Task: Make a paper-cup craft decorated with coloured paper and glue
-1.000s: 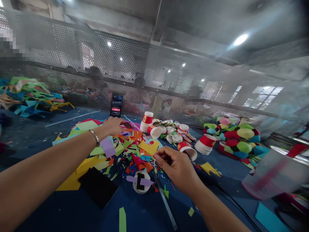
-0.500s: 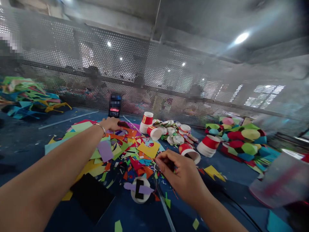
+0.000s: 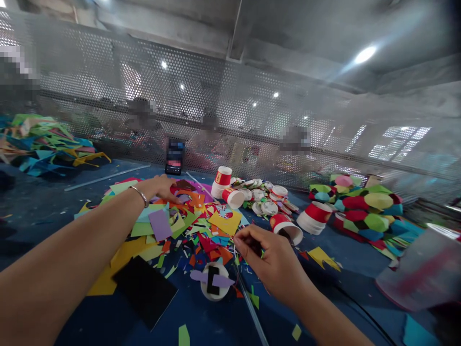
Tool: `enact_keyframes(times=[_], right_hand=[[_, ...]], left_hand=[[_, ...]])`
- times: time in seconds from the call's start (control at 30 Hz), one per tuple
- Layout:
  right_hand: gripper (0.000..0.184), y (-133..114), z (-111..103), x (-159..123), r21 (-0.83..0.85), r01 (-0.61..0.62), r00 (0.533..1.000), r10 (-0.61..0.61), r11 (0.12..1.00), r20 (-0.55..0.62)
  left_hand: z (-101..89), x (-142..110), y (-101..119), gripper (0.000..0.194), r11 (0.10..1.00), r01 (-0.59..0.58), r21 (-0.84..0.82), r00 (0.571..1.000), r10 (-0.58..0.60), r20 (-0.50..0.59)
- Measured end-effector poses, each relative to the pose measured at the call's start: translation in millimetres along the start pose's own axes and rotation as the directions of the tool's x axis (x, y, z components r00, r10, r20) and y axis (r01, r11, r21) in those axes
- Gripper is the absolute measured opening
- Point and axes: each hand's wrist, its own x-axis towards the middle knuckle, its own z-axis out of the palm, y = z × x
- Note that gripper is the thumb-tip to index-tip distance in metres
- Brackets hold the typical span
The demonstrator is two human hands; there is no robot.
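Observation:
My left hand point(image 3: 157, 187) reaches far forward and lies on the back of a heap of coloured paper scraps point(image 3: 187, 226), fingers curled down on a dark red piece; what they hold is hidden. A metal bracelet sits on that wrist. My right hand point(image 3: 270, 259) hovers near the heap's right edge, fingers pinched on a small dark object that I cannot make out. In front of it lies a white cup lid point(image 3: 213, 282) with a black strip and a purple strip across it.
Red and white paper cups point(image 3: 313, 216) and lids point(image 3: 261, 194) lie scattered beyond. A phone point(image 3: 175, 157) stands against the perforated metal screen. Piles of coloured paper point(image 3: 39, 144) and decorated cups point(image 3: 363, 211) sit left and right. A black sheet point(image 3: 146, 290) and a clear rod point(image 3: 252, 312) lie near.
The view has shifted slightly. My left hand has drawn back a little over the scraps; my right hand stays pinched in about the same place.

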Motion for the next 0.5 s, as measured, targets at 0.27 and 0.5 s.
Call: enact_keyframes(times=[0.27, 0.5], right_hand=[[0.017, -0.1, -1.2, -0.6, 0.021, 0.011, 1.000, -0.011, 1.000, -0.002], [0.017, -0.5, -1.5, 0.4, 0.014, 0.012, 1.000, -0.012, 1.000, 0.008]], left_hand=[[-20.3, -11.6, -25.3, 0.096, 0.991, -0.112, -0.077, 0.984, 0.122, 0.129], [-24.1, -19.2, -35.3, 0.112, 0.997, -0.054, -0.053, 0.990, 0.061, 0.127]])
